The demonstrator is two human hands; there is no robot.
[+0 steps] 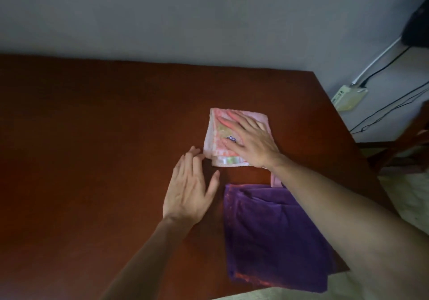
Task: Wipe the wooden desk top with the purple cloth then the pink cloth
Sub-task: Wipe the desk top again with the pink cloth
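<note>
The folded pink cloth (214, 135) lies on the dark wooden desk top (104, 125), right of centre. My right hand (249, 137) presses flat on it with straight, spread fingers. My left hand (189, 188) lies flat on the bare wood just left of the cloth, fingertips touching its near-left corner. The purple cloth (271, 237) lies spread at the desk's near right edge, partly under my right forearm.
A grey wall runs behind the desk. Off the right edge, a white power strip (349, 96) with black cables hangs on the wall, and a dark wooden chair (404, 146) stands below. A pale bed cover shows at the bottom right.
</note>
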